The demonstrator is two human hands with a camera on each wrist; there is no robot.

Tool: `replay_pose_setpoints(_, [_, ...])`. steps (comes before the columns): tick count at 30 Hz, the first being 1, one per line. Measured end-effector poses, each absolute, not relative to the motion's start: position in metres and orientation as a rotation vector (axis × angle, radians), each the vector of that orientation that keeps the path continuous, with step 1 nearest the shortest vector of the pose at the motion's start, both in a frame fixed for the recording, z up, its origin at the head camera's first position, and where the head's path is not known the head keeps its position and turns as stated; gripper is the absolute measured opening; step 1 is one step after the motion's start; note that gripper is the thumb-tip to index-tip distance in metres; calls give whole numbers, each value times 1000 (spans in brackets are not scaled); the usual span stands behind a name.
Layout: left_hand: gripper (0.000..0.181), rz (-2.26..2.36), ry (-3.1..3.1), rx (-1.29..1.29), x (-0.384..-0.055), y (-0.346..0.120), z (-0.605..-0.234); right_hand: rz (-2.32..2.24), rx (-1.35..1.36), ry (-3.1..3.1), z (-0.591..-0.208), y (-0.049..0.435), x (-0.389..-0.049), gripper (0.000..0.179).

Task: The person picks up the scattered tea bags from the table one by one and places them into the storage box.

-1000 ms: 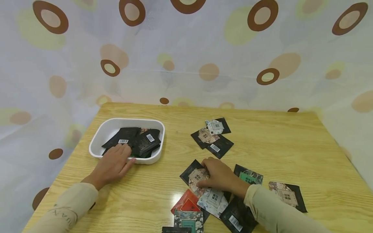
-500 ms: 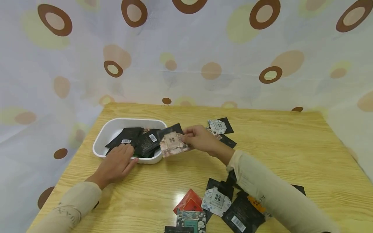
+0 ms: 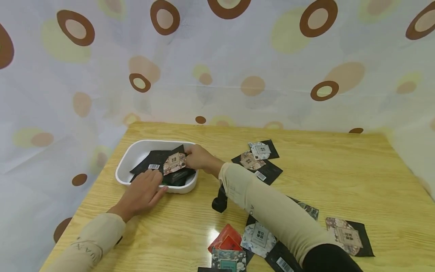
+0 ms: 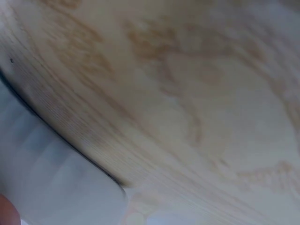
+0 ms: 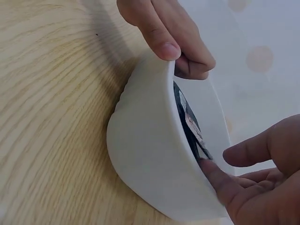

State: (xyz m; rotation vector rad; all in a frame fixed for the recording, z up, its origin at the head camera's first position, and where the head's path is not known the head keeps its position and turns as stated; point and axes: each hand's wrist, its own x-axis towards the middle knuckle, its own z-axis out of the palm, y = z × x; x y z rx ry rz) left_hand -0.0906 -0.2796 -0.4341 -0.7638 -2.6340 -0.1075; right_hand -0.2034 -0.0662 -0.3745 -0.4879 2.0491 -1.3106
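Note:
A white plastic basin (image 3: 124, 170) stands at the left of the table, holding several black sachets. My left hand (image 3: 140, 192) grips its near rim; in the right wrist view, the left thumb (image 5: 164, 42) lies outside the wall and the fingers bend over inside. Over the basin's right side reaches my right hand (image 3: 200, 158), its fingers at a black sachet with a pink floral label (image 3: 175, 163), which lies on the pile. In the right wrist view the right thumb (image 5: 243, 152) stands apart from the fingers, and one fingertip touches the sachet (image 5: 194, 129).
Behind the right forearm lie a few overlapping sachets (image 3: 251, 161). More sachets, red (image 3: 227, 238), blue-white (image 3: 259, 238) and black, spread along the near side, partly under the right sleeve (image 3: 275, 211). One pink-labelled sachet (image 3: 348, 236) lies at the right. A patterned curtain (image 3: 251, 56) hangs behind.
The right hand has picked the pink-labelled sachet off the near pile, carried it left into the basin and parted its thumb from it. The left hand has stayed on the rim.

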Motion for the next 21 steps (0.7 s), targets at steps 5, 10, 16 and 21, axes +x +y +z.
replay_pose_setpoints(5, [48, -87, -2656, -747, -89, -279, -433, -1101, -758, 2255, -368, -45, -189, 35])
replay_pose_setpoints(10, [51, -80, -2653, -750, -88, -278, -430, -895, -1103, 2338, -365, 0, -149, 45])
replay_pose_setpoints(16, [50, -103, -2633, -765, -89, -278, -428, -710, -1237, 2369, -372, 52, -118, 43])
replay_pose_setpoints(21, [51, -123, -2634, -769, -89, -276, -433, -449, -1375, 2393, -390, 82, -108, 39])
